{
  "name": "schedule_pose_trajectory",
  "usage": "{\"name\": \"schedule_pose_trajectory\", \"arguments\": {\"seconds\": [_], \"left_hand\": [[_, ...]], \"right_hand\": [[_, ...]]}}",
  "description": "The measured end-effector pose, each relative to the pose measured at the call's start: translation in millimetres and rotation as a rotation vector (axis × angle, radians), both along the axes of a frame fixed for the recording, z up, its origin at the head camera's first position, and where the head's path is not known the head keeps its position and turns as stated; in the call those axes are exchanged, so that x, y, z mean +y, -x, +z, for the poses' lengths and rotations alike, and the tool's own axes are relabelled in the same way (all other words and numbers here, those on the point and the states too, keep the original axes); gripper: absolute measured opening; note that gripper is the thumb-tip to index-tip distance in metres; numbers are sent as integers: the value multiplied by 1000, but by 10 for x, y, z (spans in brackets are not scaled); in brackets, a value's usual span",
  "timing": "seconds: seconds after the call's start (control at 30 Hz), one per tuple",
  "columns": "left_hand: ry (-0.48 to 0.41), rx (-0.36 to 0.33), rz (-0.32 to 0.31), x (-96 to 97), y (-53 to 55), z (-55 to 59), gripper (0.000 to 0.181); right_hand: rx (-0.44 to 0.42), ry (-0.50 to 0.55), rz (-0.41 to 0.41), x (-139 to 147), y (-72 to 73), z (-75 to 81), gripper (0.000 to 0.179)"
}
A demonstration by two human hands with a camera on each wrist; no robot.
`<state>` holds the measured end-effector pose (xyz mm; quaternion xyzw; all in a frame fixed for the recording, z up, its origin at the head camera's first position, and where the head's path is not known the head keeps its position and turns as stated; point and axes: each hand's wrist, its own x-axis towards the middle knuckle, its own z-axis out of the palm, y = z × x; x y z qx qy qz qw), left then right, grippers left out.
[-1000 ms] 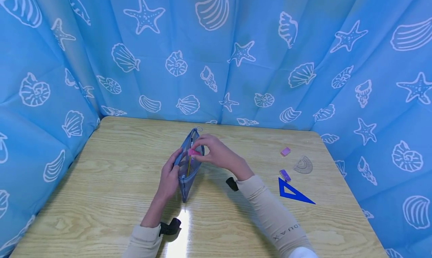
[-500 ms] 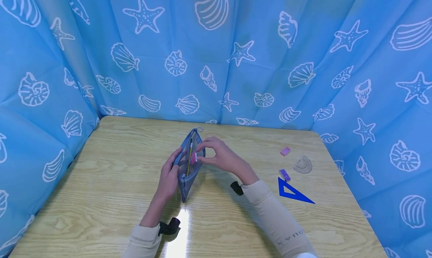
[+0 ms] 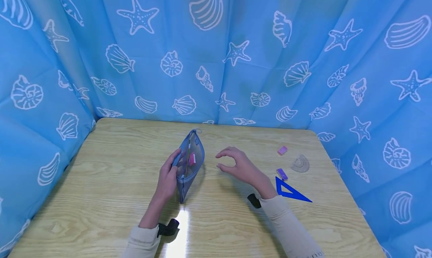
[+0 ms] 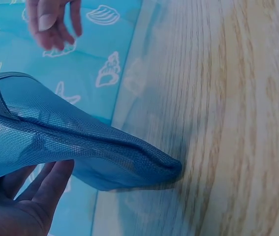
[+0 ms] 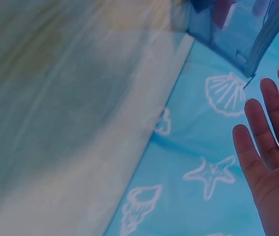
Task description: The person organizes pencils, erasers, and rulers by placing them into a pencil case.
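My left hand (image 3: pixel 167 177) grips the left side of a blue mesh zip pouch (image 3: pixel 199 164), which stands with its mouth spread open. Inside the pouch lie a yellow pencil (image 3: pixel 187 156) and a pink eraser (image 3: pixel 192 159) with a white part. In the left wrist view, the fingers hold the mesh pouch (image 4: pixel 95 142) from below. To the right of the pouch, my right hand (image 3: pixel 243 168) is over the table with nothing in it, thumb and forefinger apart. The right wrist view shows the fingers of that hand (image 5: pixel 272 142) spread near the pouch's corner.
On the right of the wooden table (image 3: pixel 118 168) lie a pink eraser (image 3: pixel 282 150), a clear protractor (image 3: pixel 300 163), a purple eraser (image 3: pixel 281 174) and a blue set square (image 3: pixel 291 191). A blue shell-print curtain (image 3: pixel 209 55) hangs behind and along the sides.
My right hand has let go of the pink eraser inside the pouch and moved off to the right. The left hand keeps its grip on the pouch.
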<state>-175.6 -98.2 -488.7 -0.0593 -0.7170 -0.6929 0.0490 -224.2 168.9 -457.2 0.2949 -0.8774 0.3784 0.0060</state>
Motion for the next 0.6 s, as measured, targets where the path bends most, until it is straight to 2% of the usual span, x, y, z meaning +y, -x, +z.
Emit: {"name": "schedule_pose_trajectory", "arguments": {"seconds": [0.27,0.4,0.6], "left_hand": [[-3,-14,-1,-5,0,-12,61],[2,-1,0,0,4,-4,61],[-25,4,-13,13,9,7,60]], "right_hand": [[-59,-15,-45,366,-87,-194,26],[-56,-29,-68,561,-107,-230,28],[-67,-47,-147,913,-148,-267,30]]}}
